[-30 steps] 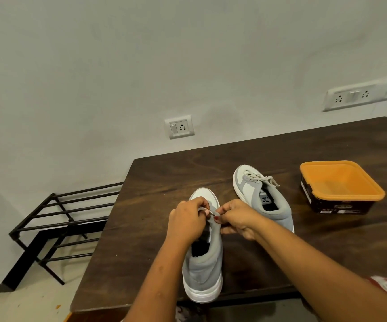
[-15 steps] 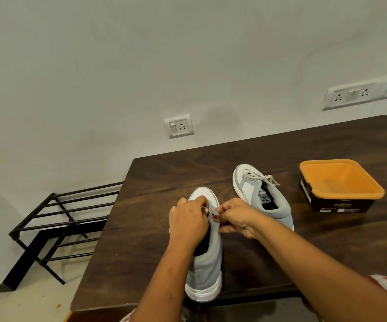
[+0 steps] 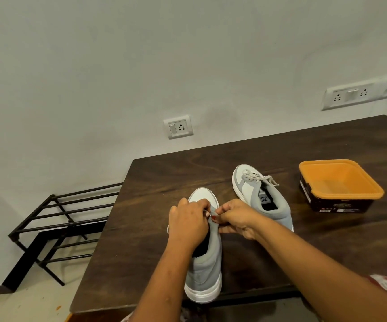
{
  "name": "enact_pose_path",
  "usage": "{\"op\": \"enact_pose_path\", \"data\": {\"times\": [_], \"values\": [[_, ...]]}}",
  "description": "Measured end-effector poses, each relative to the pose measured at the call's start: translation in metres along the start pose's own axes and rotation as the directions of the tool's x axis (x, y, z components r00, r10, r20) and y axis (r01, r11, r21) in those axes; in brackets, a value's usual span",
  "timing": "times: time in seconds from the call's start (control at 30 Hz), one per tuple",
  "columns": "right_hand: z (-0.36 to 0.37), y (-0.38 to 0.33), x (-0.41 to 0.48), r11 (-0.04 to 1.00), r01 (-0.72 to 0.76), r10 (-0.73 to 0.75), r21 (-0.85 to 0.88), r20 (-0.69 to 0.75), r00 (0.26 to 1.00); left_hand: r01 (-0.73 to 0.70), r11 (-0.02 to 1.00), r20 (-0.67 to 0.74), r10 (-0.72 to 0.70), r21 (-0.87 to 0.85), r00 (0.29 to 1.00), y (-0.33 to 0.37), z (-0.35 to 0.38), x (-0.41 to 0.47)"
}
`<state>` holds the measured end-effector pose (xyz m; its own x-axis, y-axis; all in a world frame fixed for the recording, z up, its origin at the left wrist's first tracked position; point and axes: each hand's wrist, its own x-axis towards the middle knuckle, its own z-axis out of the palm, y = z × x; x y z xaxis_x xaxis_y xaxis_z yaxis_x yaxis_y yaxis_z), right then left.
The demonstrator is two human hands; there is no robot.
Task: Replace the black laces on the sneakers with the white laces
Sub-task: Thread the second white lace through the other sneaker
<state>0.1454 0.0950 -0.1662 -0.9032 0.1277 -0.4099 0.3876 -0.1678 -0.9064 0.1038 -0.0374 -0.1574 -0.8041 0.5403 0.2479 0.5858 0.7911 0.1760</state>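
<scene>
A grey and white sneaker (image 3: 205,268) stands on the dark wooden table (image 3: 155,182), heel toward me. My left hand (image 3: 188,220) and my right hand (image 3: 233,217) meet over its lacing area, and both pinch a white lace (image 3: 208,214) between their fingertips. Most of that lace and the eyelets are hidden under my hands. A second grey and white sneaker (image 3: 253,189) stands behind and to the right, laced in white with a tied bow. No black lace is in view.
An orange-rimmed dark box (image 3: 341,187) sits open at the right of the table. A black metal rack (image 3: 55,219) stands on the floor to the left. The wall behind carries two socket plates (image 3: 178,127).
My hands stay over the near sneaker with small finger movements on the lace. The near sneaker has shifted slightly. The other sneaker and the box have not moved.
</scene>
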Motion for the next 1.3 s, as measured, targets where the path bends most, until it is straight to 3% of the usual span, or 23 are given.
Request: {"op": "enact_pose_path", "data": {"times": [0.3,0.67,1.0,1.3], "values": [[-0.0003,-0.0002,-0.0025,0.999,0.007,-0.007,0.034,-0.003,1.0,0.008,0.998,0.036,-0.01,0.055,0.999,-0.003,0.0002,-0.0007],[0.0008,-0.0023,-0.002,0.997,-0.005,0.005,0.072,-0.003,1.0,0.087,0.98,0.087,-0.072,-0.181,0.994,-0.0028,-0.0054,-0.0003],[-0.0012,-0.0003,-0.0014,1.0,0.008,-0.008,0.02,0.0,1.0,0.048,0.99,0.007,-0.047,-0.13,0.999,-0.0018,-0.0039,-0.0012],[0.0054,0.0025,0.0008,0.996,0.032,-0.041,-0.089,-0.103,0.994,0.046,0.992,-0.067,-0.054,-0.119,0.996,-0.0016,-0.0013,-0.0029]]}}
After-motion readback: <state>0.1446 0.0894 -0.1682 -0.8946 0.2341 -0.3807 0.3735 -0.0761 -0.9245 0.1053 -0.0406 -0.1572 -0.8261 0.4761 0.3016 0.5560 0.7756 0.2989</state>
